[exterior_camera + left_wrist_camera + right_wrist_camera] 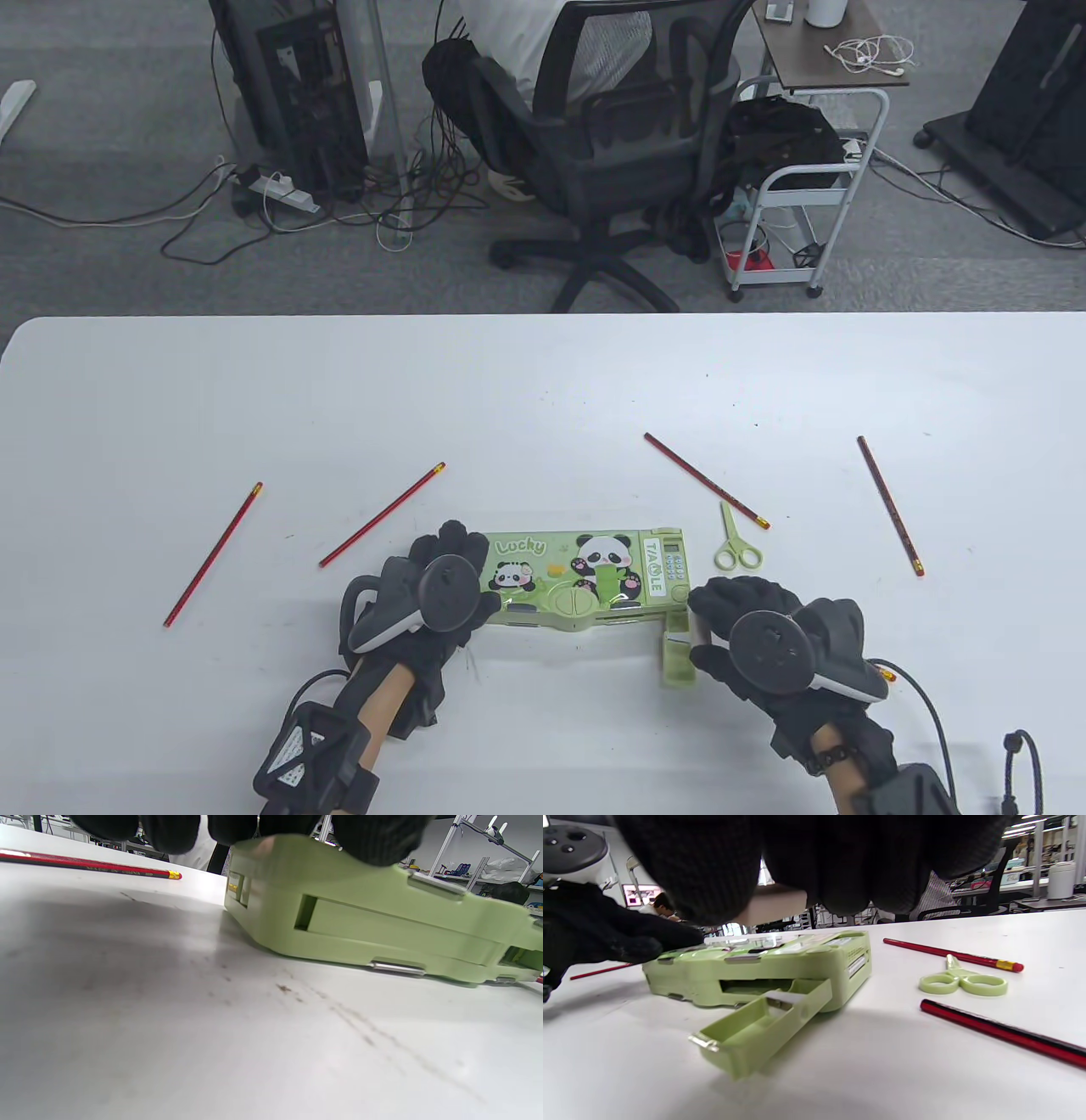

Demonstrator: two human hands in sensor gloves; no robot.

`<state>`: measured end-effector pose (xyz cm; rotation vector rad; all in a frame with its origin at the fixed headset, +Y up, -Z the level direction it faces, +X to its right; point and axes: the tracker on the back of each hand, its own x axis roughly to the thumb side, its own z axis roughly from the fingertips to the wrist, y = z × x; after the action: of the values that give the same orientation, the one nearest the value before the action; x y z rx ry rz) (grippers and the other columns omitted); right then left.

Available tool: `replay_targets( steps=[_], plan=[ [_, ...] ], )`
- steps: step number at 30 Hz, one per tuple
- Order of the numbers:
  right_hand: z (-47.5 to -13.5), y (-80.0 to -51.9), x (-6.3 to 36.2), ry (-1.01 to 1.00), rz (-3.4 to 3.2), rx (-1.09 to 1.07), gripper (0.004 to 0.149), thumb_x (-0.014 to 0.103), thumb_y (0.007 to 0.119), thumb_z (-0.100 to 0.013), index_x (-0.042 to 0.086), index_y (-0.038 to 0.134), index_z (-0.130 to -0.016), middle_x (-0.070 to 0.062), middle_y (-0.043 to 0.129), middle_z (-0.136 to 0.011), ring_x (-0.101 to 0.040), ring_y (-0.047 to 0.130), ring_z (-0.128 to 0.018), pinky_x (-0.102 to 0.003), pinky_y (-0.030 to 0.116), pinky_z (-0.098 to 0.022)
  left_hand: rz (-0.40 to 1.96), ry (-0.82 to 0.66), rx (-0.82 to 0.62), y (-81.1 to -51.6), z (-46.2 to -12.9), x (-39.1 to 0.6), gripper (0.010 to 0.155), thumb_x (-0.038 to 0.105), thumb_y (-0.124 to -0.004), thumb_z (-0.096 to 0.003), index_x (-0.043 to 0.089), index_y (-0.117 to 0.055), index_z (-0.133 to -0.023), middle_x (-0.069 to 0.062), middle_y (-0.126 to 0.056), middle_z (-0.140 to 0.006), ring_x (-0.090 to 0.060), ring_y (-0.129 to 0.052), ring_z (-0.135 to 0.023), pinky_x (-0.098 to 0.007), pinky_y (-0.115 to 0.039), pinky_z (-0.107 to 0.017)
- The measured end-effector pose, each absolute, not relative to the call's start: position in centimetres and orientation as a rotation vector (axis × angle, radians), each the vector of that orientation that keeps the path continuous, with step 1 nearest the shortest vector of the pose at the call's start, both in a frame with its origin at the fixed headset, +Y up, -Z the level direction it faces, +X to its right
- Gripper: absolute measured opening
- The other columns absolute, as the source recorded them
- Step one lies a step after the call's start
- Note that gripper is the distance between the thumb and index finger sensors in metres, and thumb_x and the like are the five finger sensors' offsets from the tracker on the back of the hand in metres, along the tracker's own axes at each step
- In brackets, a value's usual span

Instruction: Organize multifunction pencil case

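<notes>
The green panda pencil case (585, 577) lies flat near the table's front edge. My left hand (450, 577) rests on its left end, fingertips (169, 827) pressing on the lid of the pencil case (382, 921). A small drawer (677, 658) stands pulled out from the case's front right; in the right wrist view this drawer (755, 1027) looks hollow. My right hand (764, 628) hovers over it and pinches a small beige block (772, 906). Red pencils lie at the left (214, 553), left centre (382, 514), right centre (706, 480) and right (889, 505).
Small green scissors (736, 543) lie just right of the case, between two pencils. Beyond the white table's far edge (543, 316) stand an office chair (611, 144) and a wheeled cart (806, 195). Cables trail from both wrists at the front edge.
</notes>
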<state>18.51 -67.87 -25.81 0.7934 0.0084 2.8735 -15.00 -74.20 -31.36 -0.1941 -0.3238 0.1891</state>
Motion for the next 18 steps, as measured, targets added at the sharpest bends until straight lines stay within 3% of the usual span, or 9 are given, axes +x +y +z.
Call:
replay_targets(
  steps=[10,18],
  plan=[
    [-25.7,-70.2,15.6,0.108,3.019,0.929,0.064,0.042,0.087,-0.041,0.008,0.078,-0.094,-0.022,0.08,-0.095,-0.048,0.084,-0.084,-0.063,0.072,-0.064,0.202,-0.326,-0.193,-74.3,-31.4,-15.1,0.073,0.047,-0.065,-0.0541,0.014,-0.042,-0.116,-0.023,-0.039,-0.125,-0.058,-0.052,-0.108,-0.077,-0.052,-0.068],
    [-25.5,-70.9,14.8,0.046,3.113,0.956,0.062,0.044,0.088,-0.04,0.01,0.081,-0.091,-0.02,0.083,-0.093,-0.047,0.086,-0.082,-0.062,0.074,-0.063,0.205,-0.329,-0.194,-74.3,-31.4,-15.2,0.073,0.047,-0.065,-0.0541,0.015,-0.042,-0.116,-0.023,-0.038,-0.125,-0.058,-0.052,-0.108,-0.077,-0.052,-0.068]
  ],
)
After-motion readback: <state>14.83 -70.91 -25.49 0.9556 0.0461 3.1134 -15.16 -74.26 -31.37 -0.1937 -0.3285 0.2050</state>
